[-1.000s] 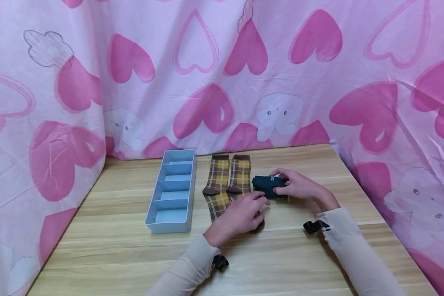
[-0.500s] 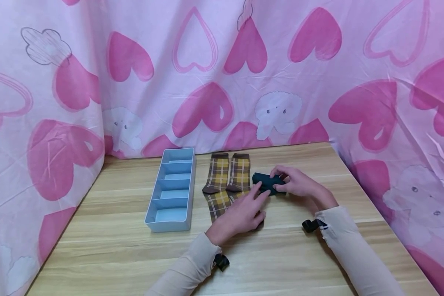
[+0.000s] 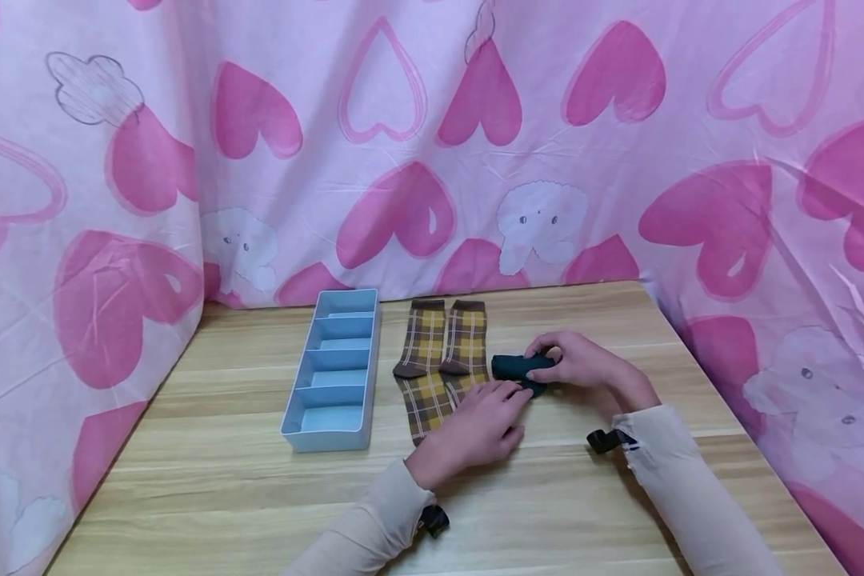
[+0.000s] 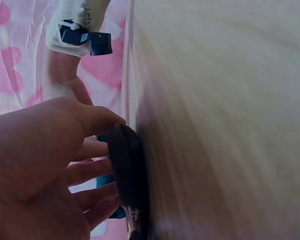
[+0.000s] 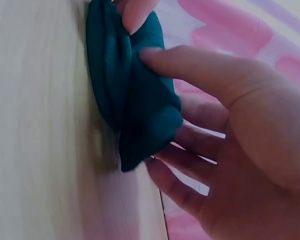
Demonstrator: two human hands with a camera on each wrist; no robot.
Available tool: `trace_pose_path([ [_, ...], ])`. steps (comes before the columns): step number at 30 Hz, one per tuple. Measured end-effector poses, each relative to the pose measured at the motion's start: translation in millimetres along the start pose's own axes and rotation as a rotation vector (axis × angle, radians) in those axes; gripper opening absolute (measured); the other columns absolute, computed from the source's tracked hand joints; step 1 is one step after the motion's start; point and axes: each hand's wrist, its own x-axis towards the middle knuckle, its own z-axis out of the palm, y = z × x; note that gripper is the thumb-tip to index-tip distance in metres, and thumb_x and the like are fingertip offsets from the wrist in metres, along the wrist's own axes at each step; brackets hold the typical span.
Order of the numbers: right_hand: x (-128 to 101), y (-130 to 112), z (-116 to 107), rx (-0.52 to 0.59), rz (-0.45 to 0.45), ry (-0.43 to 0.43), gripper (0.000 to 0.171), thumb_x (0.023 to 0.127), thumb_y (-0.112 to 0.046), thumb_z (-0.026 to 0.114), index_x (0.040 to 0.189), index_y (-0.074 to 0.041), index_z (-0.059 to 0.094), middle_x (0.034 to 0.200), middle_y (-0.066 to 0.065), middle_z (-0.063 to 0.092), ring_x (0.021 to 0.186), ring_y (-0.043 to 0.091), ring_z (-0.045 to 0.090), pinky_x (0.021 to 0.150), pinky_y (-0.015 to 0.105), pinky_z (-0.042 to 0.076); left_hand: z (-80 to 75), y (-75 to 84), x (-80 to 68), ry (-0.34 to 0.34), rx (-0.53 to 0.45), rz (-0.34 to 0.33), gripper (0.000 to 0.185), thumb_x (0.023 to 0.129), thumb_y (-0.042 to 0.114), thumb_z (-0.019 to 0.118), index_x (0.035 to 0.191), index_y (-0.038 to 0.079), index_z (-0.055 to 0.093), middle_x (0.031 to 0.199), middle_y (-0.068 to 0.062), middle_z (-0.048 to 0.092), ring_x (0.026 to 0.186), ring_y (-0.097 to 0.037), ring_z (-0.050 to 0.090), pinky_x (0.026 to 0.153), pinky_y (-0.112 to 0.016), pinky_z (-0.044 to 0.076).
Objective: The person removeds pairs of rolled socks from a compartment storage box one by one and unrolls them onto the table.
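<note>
A dark teal sock [image 3: 516, 366] lies rolled into a small bundle on the wooden table [image 3: 223, 480]. My right hand [image 3: 558, 366] grips it from the right, thumb and fingers pinching the fabric; the right wrist view shows the teal sock [image 5: 130, 100] bunched between them. My left hand [image 3: 507, 400] rests flat on the lower part of a pair of brown-and-yellow plaid socks [image 3: 446, 348], its fingertips touching the teal bundle's near side. In the left wrist view, a dark sock edge [image 4: 130, 180] lies under the left hand's thumb.
A light blue divided organiser tray [image 3: 334, 372] stands left of the plaid socks, its compartments bare. Pink heart-printed cloth [image 3: 432, 160] hangs behind the table and along both sides. The table's right edge runs close to my right forearm.
The teal sock has been rolled tighter into a narrower bundle and sits slightly nearer. My left hand's fingers, raised against it half a second ago, have lowered flat onto the table.
</note>
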Motion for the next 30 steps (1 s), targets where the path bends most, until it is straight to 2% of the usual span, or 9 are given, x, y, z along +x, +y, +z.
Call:
trace_pose_path([
  [5,3.1,-3.1,4.6,-0.028,0.064,0.070,0.026,0.098,-0.026,0.082,0.121,-0.015,0.079,0.122,0.006,0.076,0.109,0.026,0.065,0.101,0.046,0.055,0.4,-1.4,0.1,0.025,0.001,0.027,0.049,0.108,0.034,0.065,0.153,0.016,0.058,0.152,-0.004,0.061,0.140,-0.024,0.060,0.117,-0.043,0.051],
  [10,4.8,-3.3,8.4,-0.020,0.082,0.128,0.036,0.099,-0.023,0.081,0.131,-0.016,0.068,0.127,0.011,0.075,0.114,0.032,0.066,0.106,0.055,0.056,0.4,-3.4,0.9,0.010,-0.016,0.032,0.044,0.108,0.034,0.066,0.148,0.017,0.063,0.150,-0.003,0.063,0.137,-0.022,0.063,0.116,-0.044,0.052],
  [13,5.4,-2.1,9.8,-0.029,0.068,0.176,0.030,0.099,-0.023,0.081,0.125,-0.020,0.064,0.128,0.012,0.074,0.115,0.034,0.066,0.106,0.058,0.057,-0.7,-3.8,1.0,-0.002,-0.025,0.030,0.043,0.108,0.034,0.066,0.147,0.017,0.063,0.150,-0.002,0.063,0.135,-0.021,0.064,0.115,-0.044,0.052],
  [16,6.0,-0.6,10.0,-0.065,0.045,0.214,0.019,0.101,-0.025,0.079,0.117,-0.022,0.069,0.128,0.012,0.074,0.112,0.033,0.066,0.104,0.057,0.057,-2.6,-4.0,0.9,0.002,-0.021,0.035,0.041,0.107,0.033,0.066,0.145,0.018,0.065,0.148,-0.002,0.065,0.134,-0.020,0.065,0.114,-0.044,0.053],
  [20,6.1,0.2,9.0,-0.109,0.045,0.229,0.018,0.102,-0.029,0.076,0.118,-0.020,0.076,0.127,0.011,0.075,0.110,0.031,0.064,0.102,0.055,0.056,-3.5,-4.3,0.5,0.006,-0.026,0.040,0.038,0.108,0.032,0.065,0.143,0.018,0.065,0.147,-0.002,0.065,0.134,-0.020,0.065,0.114,-0.044,0.053],
  [26,6.1,-1.3,8.6,-0.157,0.061,0.194,0.037,0.096,-0.045,0.082,0.121,-0.018,0.079,0.122,0.007,0.077,0.109,0.028,0.065,0.103,0.054,0.056,-2.0,-4.7,0.1,0.005,-0.028,0.045,0.036,0.108,0.032,0.064,0.142,0.019,0.065,0.144,0.000,0.064,0.131,-0.018,0.065,0.112,-0.045,0.054],
  [30,8.5,-0.6,9.7,-0.161,0.049,0.190,0.037,0.094,-0.040,0.086,0.120,-0.014,0.079,0.126,0.010,0.076,0.118,0.032,0.066,0.110,0.058,0.053,-2.5,-5.1,-0.3,0.005,-0.022,0.052,0.035,0.108,0.032,0.065,0.140,0.020,0.066,0.142,0.001,0.065,0.128,-0.017,0.065,0.112,-0.044,0.054],
])
